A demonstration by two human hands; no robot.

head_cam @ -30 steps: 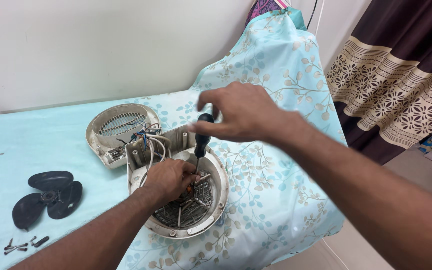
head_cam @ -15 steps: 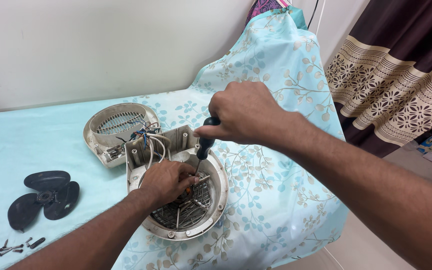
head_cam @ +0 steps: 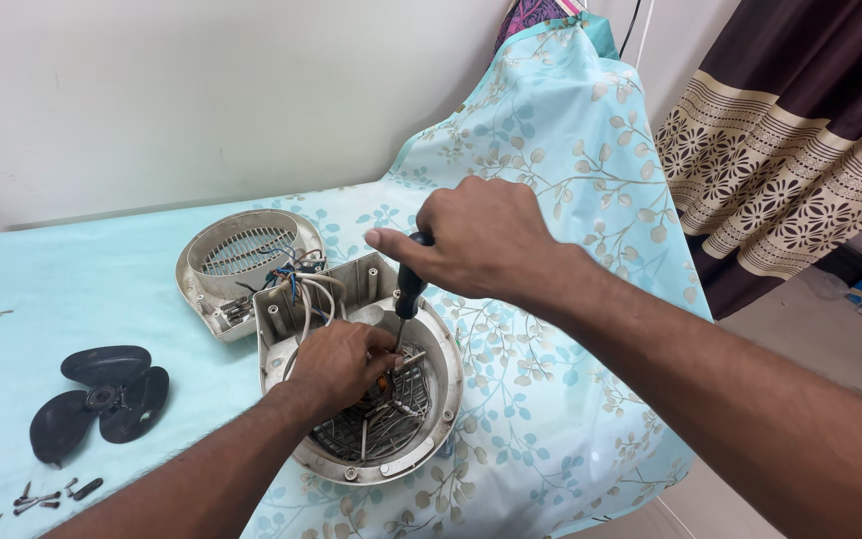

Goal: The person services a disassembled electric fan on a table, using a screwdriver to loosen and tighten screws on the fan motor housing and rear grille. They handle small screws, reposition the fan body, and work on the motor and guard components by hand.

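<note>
Right hand (head_cam: 481, 240) clenched round black screwdriver (head_cam: 409, 291), tip down into round fan housing (head_cam: 356, 384) at table (head_cam: 72, 289) centre, left hand (head_cam: 339, 364) gripping motor part inside, rear grille (head_cam: 246, 262) at 11 o'clock, fan blade (head_cam: 102, 399), screws (head_cam: 47, 494) at 8 o'clock.

Fan blade (head_cam: 102, 396): black, three-lobed, lying flat at the left of the surface.
Screws (head_cam: 44, 494): small dark cluster near the front-left edge.
Cloth (head_cam: 551, 200): light blue, leaf-patterned, covering the surface.
Curtain (head_cam: 800, 150): brown and cream, patterned bands, at right.
Wall (head_cam: 202, 90): plain white, behind.
</note>
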